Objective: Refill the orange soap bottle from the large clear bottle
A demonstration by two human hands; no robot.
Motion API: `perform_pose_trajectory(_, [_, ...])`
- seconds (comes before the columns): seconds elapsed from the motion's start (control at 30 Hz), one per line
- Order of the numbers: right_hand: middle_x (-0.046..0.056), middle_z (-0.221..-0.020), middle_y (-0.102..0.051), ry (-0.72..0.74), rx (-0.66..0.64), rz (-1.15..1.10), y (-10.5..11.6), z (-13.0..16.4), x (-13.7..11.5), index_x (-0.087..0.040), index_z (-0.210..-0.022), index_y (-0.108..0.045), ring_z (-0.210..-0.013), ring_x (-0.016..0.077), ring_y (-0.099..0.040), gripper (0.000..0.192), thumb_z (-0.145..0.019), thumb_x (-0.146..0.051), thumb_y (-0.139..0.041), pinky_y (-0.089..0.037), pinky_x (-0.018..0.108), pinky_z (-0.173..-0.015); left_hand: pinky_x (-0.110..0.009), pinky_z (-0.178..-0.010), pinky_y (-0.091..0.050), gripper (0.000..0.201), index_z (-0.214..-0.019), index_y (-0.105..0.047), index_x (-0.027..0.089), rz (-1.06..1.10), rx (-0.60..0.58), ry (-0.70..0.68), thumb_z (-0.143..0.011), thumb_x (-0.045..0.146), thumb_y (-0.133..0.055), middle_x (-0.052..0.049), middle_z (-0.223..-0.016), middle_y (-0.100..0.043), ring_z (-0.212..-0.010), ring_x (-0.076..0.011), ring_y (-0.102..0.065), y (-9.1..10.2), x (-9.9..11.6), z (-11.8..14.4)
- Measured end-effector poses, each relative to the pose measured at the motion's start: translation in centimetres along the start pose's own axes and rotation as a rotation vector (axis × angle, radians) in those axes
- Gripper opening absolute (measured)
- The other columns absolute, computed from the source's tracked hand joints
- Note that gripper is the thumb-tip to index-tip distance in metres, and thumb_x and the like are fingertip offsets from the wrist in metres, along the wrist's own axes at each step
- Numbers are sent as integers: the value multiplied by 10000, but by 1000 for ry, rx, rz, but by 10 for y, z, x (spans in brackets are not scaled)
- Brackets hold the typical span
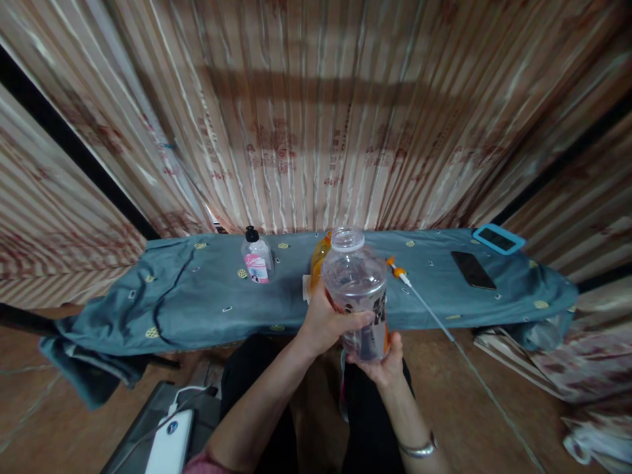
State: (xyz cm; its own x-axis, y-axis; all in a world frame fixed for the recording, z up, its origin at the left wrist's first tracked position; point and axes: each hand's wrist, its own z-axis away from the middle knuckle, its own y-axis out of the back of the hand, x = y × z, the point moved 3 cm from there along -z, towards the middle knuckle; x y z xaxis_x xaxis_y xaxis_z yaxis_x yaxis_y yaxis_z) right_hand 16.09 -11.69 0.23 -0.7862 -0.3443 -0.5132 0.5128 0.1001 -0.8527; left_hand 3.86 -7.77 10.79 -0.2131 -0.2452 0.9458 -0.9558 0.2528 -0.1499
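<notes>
In front of me I hold a large clear plastic bottle (356, 280), upright, its mouth uncapped. My left hand (328, 322) is closed around its left side, with the thumb across the printed label. Cupped beneath the base, my right hand (382, 365) supports it, and part of its fingers is hidden. Just behind the bottle stands a yellow-orange bottle (320, 255), partly covered by it and my left hand. To the right, an orange and white pump head (399, 271) with a long pale tube lies on the cloth-covered table (202, 303).
A small clear bottle with a black cap and pink label (257, 260) stands at left. At right lie a dark phone (473, 270) and a blue-framed device (498, 239). A white power bank (170, 441) with a cable sits at lower left. Striped curtains (306, 131) hang behind.
</notes>
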Motion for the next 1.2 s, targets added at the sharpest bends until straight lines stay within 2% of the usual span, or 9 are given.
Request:
perform_pose_trajectory(0.17, [104,-974,-745,64,79,-44,4,2,-7,-238,-1000,-759,-729,236,-688,556,-534,-527,-852,-556,287,-514,-480,-928,-579,765,-1215,-604,201,-51,-129,-51,-650,697,-743,-118,-1141,-727,-1075,-322,-693,-1,-6,-13])
perform_pose_trajectory(0.23, [110,-1006,-733,72,129,-55,8,4,-11,-248,-997,-734,-754,252,-683,600,-485,-533,-862,-527,269,-485,-472,-999,-537,792,-1291,-551,206,-39,-81,-171,-734,766,-604,-137,-1274,-667,-1186,-321,-640,11,-8,-22])
perform_pose_trajectory(0.3, [128,-1045,-715,75,187,-72,12,6,-15,-252,-1064,-686,-798,277,-682,719,-438,-557,-866,-498,250,-466,-470,-1051,-492,721,-1367,-470,236,-112,70,-286,-844,732,-483,-135,-1337,-617,-1261,-293,-588,32,-14,-35])
perform_pose_trajectory(0.4, [172,-1080,-693,95,270,-104,17,8,-21,-248,-1272,-541,-817,297,-670,979,-405,-556,-875,-486,245,-465,-519,-1133,-391,847,-1437,-353,271,-378,343,-355,-749,587,-734,-140,-1436,-516,-1375,-307,-469,62,-30,-57])
perform_pose_trajectory(0.53, [188,-1109,-681,133,348,-126,20,9,-28,-282,-1395,-385,-835,305,-677,1129,-414,-532,-885,-502,241,-485,-561,-1147,-356,1128,-1468,-295,238,-464,262,-227,-540,402,-915,-193,-1495,-445,-1414,-353,-417,69,-67,-81])
perform_pose_trajectory(0.63, [188,-1120,-677,151,406,-129,23,10,-32,-247,-1379,-403,-865,328,-690,1116,-412,-511,-895,-536,264,-512,-506,-1075,-463,1079,-1443,-335,193,-380,197,-132,-536,306,-907,-184,-1388,-564,-1262,-324,-585,63,-91,-86])
perform_pose_trajectory(0.8, [163,-1097,-698,160,497,-115,27,12,-38,-309,-1305,-480,-854,371,-705,1056,-360,-456,-928,-555,297,-505,-473,-993,-533,656,-1213,-568,199,-354,195,-84,-623,286,-839,-107,-1194,-703,-1106,-292,-680,59,-101,-81])
perform_pose_trajectory(0.93, [147,-1043,-729,158,551,-100,28,14,-40,-318,-1097,-633,-816,382,-716,833,-328,-445,-927,-558,320,-489,-447,-959,-545,603,-1174,-567,186,-442,254,-106,-651,334,-828,-100,-1166,-703,-1096,-283,-677,63,-95,-78])
perform_pose_trajectory(1.2, [114,-967,-751,116,597,-70,25,13,-35,-296,-938,-759,-767,384,-720,673,-297,-392,-940,-570,358,-477,-408,-899,-567,640,-1230,-518,191,-467,263,-130,-706,426,-800,-105,-1168,-694,-1065,-280,-691,66,-98,-75])
